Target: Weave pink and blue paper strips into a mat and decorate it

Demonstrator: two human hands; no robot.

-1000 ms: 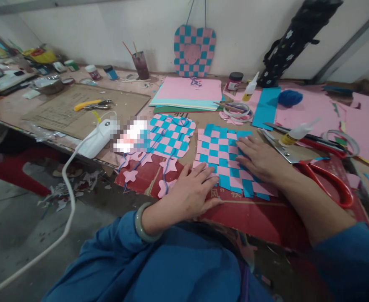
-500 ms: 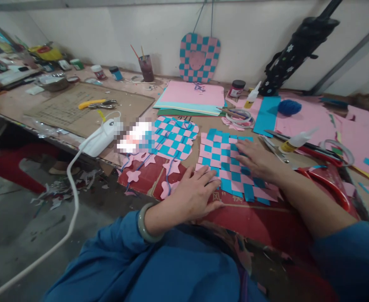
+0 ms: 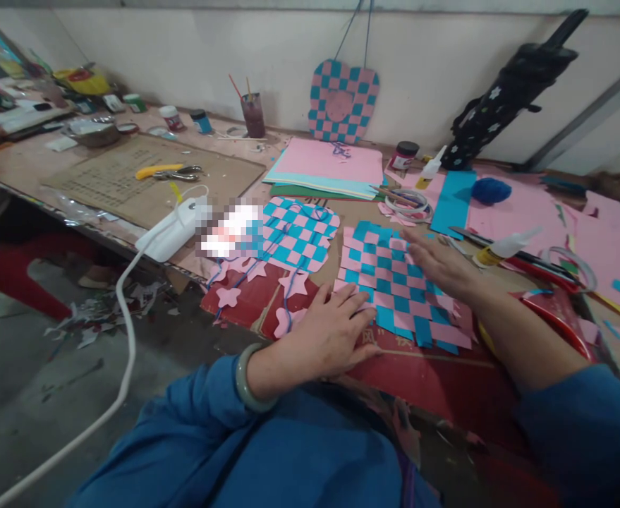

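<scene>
A sheet woven from pink and blue paper strips (image 3: pixel 388 275) lies on red cardboard (image 3: pixel 420 381) in front of me. My left hand (image 3: pixel 336 321) rests flat on its lower left corner, fingers spread. At its right edge is my right hand (image 3: pixel 436 264), fingers stretched out and its side against the strips. Neither hand grips anything. Left of the sheet lies a rounded checkered paper piece (image 3: pixel 302 236) with blue cords and pink paper stars (image 3: pixel 228 297) hanging from it.
Scissors with red handles (image 3: pixel 563 324), a glue bottle (image 3: pixel 505 247) and blue yarn (image 3: pixel 491 190) lie at the right. Behind are stacked coloured sheets (image 3: pixel 331 166) and a finished-looking checkered bag shape (image 3: pixel 344 102). A white power strip (image 3: pixel 175 229) and yellow-handled pliers (image 3: pixel 166 172) lie left.
My right hand has shifted off the woven strips towards their right edge and turned more on its side. My left hand stays on the lower left corner. The view has moved slightly.
</scene>
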